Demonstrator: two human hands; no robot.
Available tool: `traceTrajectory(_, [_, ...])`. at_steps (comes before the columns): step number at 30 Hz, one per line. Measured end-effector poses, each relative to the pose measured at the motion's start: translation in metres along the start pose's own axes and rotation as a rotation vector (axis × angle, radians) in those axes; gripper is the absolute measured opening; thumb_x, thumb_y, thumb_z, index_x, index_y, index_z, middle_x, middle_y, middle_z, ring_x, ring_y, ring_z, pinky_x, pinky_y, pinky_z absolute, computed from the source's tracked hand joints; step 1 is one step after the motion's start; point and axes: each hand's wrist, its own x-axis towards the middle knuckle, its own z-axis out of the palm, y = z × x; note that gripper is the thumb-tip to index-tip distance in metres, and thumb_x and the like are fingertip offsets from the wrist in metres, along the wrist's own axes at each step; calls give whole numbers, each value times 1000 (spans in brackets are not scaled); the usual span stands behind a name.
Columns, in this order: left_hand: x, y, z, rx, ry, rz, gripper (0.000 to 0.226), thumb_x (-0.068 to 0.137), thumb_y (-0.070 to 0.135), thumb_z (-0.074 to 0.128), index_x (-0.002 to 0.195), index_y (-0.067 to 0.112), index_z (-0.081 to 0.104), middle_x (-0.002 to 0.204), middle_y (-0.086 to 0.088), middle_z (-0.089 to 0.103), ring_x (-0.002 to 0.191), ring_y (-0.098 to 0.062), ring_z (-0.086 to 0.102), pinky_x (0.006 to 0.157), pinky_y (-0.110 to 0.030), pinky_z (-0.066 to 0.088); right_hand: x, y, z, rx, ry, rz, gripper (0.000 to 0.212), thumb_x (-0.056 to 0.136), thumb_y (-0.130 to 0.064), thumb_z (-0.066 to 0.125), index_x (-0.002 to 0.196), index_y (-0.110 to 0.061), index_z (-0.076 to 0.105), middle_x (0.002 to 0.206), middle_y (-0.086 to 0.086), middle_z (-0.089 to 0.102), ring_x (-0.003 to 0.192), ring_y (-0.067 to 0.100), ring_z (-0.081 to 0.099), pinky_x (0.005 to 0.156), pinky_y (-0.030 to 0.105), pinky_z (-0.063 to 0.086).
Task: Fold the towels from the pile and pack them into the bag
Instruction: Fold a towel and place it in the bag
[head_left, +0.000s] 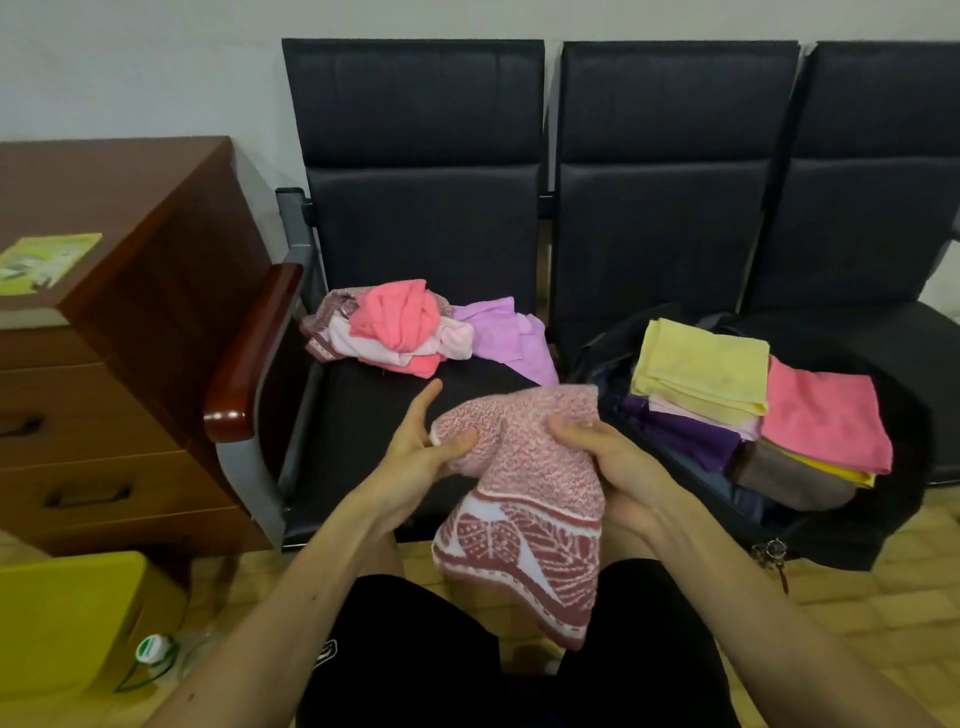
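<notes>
Knees in black shorts nearest, over yellowish floor tiles. Above them, left hand with thumb pressed into the patterned towel, fingers nearly straight beside it; right hand curled round the bunched top edge. Nubby pink-and-white terry, red leaf border hanging down between the forearms. Beyond, black padded seats in a row: on the left one, the pile of crumpled coral, pale pink and lilac towels; on the middle one, the dark bag, unzipped, holding folded towels in two stacks. Leftward, glossy wooden drawer cabinet with a green booklet on top; yellow box on the floor. Plain pale wall behind.
</notes>
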Motion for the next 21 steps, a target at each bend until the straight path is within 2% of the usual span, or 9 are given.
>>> traceTrajectory(3, [2,11,-10,130,137,94,73,89,10,72,146,36,36,107,-16,72,94,-24,73,76,-30,58,3,-1,-13,-367,118,5,60,72,-12,79,127,-3,58,111,15,72,101,29,70,80,37,57])
traceTrajectory(6, [2,18,-8,204,113,130,59,92,16,70,140,38,43,100,-21,73,91,-30,73,80,-39,59,9,-9,-21,-547,270,-122,63,72,-16,84,125,-17,50,110,16,67,100,31,68,88,46,56])
traceTrajectory(9, [4,27,-9,263,109,165,43,93,22,68,132,33,53,109,-18,70,97,-28,71,81,-39,59,6,-24,-15,-645,183,-266,60,77,-15,82,127,-26,52,103,14,70,93,27,71,82,42,60])
traceTrajectory(11, [6,36,-9,324,103,190,28,94,25,66,122,29,63,122,-12,65,109,-26,66,92,-42,56,1,-33,-11,-757,114,-333,52,75,-12,83,123,-21,63,98,8,74,89,19,73,79,35,61])
traceTrajectory(13, [5,49,-7,343,41,189,24,94,27,65,117,23,69,125,-8,65,116,-25,62,101,-45,52,-1,-42,-7,-862,78,-364,49,73,-10,84,119,-17,68,95,3,76,87,13,73,76,26,60])
traceTrajectory(16, [1,74,-4,367,-113,134,45,80,26,72,124,20,65,120,-10,68,109,-26,68,92,-38,57,0,-54,0,-948,83,-400,53,73,-12,84,122,-14,66,96,0,76,87,10,73,78,25,60])
traceTrajectory(18, [0,88,-7,445,-236,87,64,73,15,77,134,23,58,122,-9,68,106,-21,70,85,-32,59,2,-64,4,-962,128,-451,54,75,-14,84,125,-16,64,100,1,74,88,10,72,76,26,61])
traceTrajectory(21, [0,101,-8,599,-350,87,85,72,0,79,143,31,45,128,-4,62,108,-15,69,83,-30,59,4,-77,10,-911,213,-473,47,80,-14,80,123,-22,61,109,1,68,95,14,69,80,32,60])
